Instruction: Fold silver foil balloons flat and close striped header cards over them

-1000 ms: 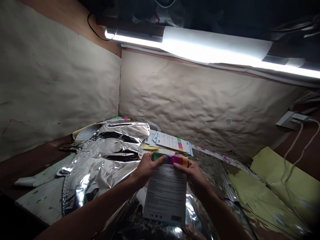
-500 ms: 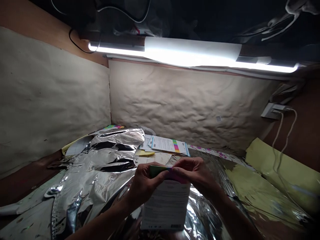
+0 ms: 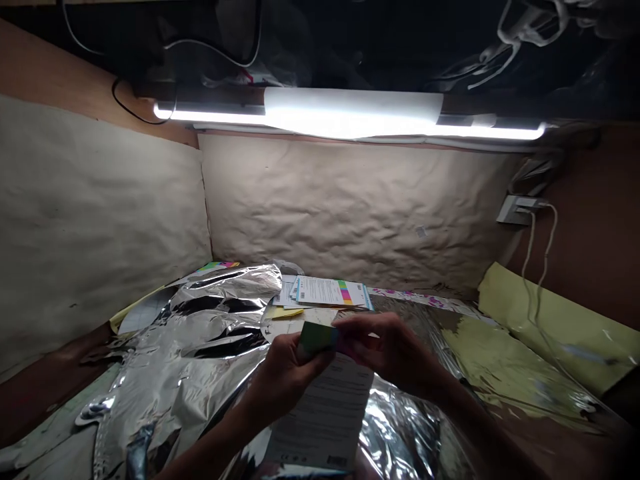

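Pinching the rainbow-striped top edge of a printed card (image 3: pixel 320 417), the left hand (image 3: pixel 287 363) and the right hand (image 3: pixel 387 347) each have a closed grip on it, holding it over the crumpled silver foil (image 3: pixel 200 333) spread across the desk (image 3: pixel 45 380). Beyond the hands lies a small stack of similar cards (image 3: pixel 330 291). Yellow foil (image 3: pixel 500 360) spreads at the right, and a tube light (image 3: pixel 350 113) glows above the paper-lined wall (image 3: pixel 350 200).
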A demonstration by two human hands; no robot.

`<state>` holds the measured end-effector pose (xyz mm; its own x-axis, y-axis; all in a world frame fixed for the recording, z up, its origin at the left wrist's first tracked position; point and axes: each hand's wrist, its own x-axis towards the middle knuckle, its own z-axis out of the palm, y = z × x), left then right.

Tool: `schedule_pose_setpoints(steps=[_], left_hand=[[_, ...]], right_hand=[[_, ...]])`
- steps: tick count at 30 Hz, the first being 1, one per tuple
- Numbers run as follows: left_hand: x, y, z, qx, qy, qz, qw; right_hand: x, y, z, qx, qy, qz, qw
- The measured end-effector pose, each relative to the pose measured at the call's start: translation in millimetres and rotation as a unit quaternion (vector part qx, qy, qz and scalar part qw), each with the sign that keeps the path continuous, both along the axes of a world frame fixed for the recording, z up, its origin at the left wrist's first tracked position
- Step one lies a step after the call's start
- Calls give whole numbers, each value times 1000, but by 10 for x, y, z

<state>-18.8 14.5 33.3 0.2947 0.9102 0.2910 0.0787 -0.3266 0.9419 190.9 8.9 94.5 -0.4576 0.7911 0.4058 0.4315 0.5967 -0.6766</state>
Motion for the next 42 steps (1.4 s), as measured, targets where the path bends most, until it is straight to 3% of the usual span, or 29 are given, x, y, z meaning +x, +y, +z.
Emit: schedule_pose_setpoints(steps=[3,7,12,16,19,23,28,31,33,36,40,42], left_hand=[[-6,-163,136,130,116,51,983],[-15,-332,357,275,219,14,936],[7,-423,591,294,211,60,930],[31,-389,723,309,254,71,914],[41,-343,779,339,312,60,886],[69,-339,805,364,368,30,855],[99,-378,813,386,359,87,845],[37,-364,862,369,365,97,849],[-39,-351,905,356,363,74,858],[-156,-349,934,324,320,25,890],[-264,-344,855,226,166,-28,960],[-304,-310,769,171,77,-72,980]], right_hand=[[36,-219,135,147,-127,-25,981],[85,-370,208,291,-202,-30,935],[18,-334,169,379,-135,-40,914],[-59,-210,18,377,-78,-69,920],[-68,-119,-79,346,-71,-78,933],[-34,-49,-118,306,-84,-38,948],[-31,-26,-135,280,-46,-70,956],[-13,-53,-71,167,-12,18,986],[17,-77,2,43,24,87,995],[63,-73,80,-112,80,143,980],[41,-4,10,-257,209,98,939],[-20,-6,-67,-296,267,65,915]])
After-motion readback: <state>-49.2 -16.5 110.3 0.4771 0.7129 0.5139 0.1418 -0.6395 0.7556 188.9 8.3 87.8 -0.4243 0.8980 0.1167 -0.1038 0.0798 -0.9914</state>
